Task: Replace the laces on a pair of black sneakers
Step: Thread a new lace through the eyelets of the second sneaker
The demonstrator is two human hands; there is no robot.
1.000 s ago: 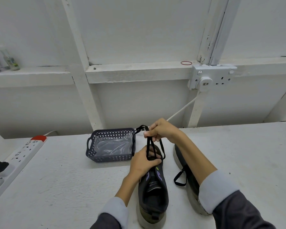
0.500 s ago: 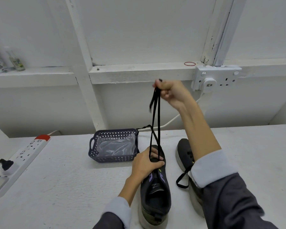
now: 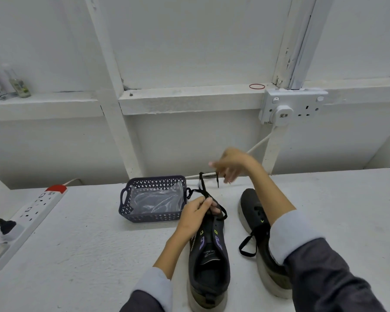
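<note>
There's the black flat fabric lace (image 3: pixel 202 188), rising out of the toe end of the near black mesh sneaker with purple eyelet tabs (image 3: pixel 208 262). That sneaker lies on the white table (image 3: pixel 88 244), toe pointing away. The left hand (image 3: pixel 195 213) pinches the lace right where it leaves the front eyelets, thumb and fingers curled onto it. The right hand (image 3: pixel 231 164) is raised above the table and blurred. Its fingers look spread and a lace tip dangles just beneath them, but I cannot tell whether it has hold of that tip.

Handling, as I judge it: this lace is light and limp, and will flop and twist the moment it goes slack. The stiff tip is the place to take it for threading, with the other hand pinning the shoe at the eyelets. The sneaker looks soft on top and light enough to slide if tugged.

Just to the right, the second black sneaker with a pale sole (image 3: pixel 250 206) sits partly under the right forearm. A loose black lace loop (image 3: pixel 245 241) spills from it between the two shoes, and that's a snag risk. The dark blue perforated plastic basket (image 3: pixel 153 218), with a clear bag inside, stands close beside the toe. Bare table runs left to the white power strip (image 3: pixel 34 208) and off to the far right, and the wall closes things off behind.
</note>
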